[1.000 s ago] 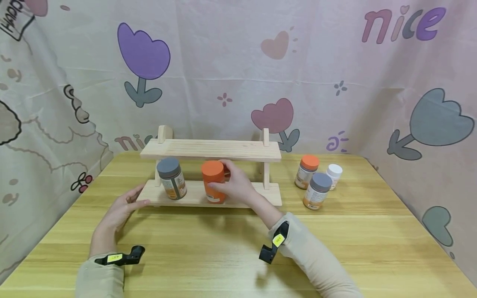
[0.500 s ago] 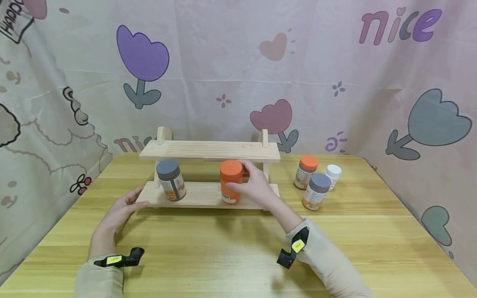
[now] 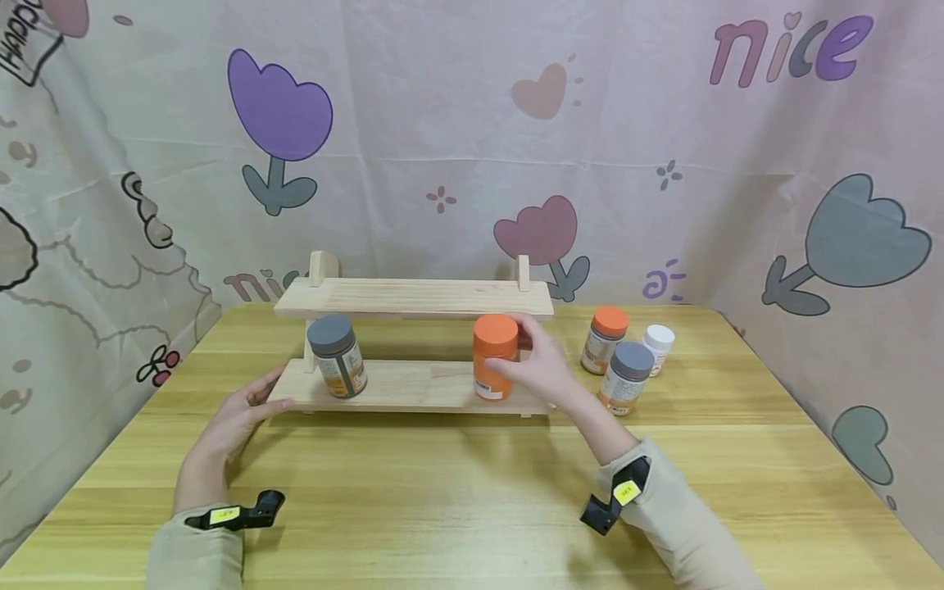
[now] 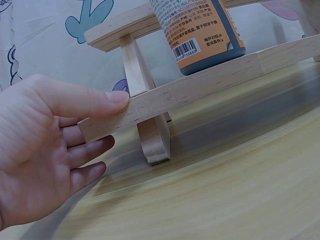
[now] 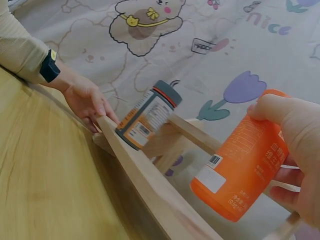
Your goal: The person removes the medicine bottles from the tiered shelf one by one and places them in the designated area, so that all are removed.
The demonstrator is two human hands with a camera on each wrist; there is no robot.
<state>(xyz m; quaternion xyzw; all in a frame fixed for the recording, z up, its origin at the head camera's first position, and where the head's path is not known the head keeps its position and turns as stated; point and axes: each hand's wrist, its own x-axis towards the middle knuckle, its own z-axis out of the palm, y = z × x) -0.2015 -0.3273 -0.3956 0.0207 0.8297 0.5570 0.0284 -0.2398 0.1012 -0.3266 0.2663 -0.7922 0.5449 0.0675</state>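
Observation:
A two-tier wooden shelf (image 3: 413,385) stands on the table. My left hand (image 3: 239,422) grips the left end of its lower board, thumb (image 4: 115,100) against the board's edge and fingers curled behind and below. An all-orange pill bottle (image 3: 494,356) is in my right hand (image 3: 542,365), held upright between thumb and fingers over the right part of the lower board. Whether its base touches the wood I cannot tell. On the left part of that board stands a grey-capped bottle (image 3: 338,356), its orange label and barcode (image 4: 186,48) facing the left wrist camera.
Right of the shelf, a brown bottle with an orange cap (image 3: 605,340), a grey-capped bottle (image 3: 627,377) and a small white bottle (image 3: 658,348) stand close together on the table (image 3: 413,508). A patterned cloth (image 3: 442,123) hangs behind. The upper board (image 3: 413,297) overhangs the back of the lower one.
My right hand has carried the orange bottle rightward along the lower board, from near its middle to its right part. The left hand and the grey-capped bottle beside it have stayed put.

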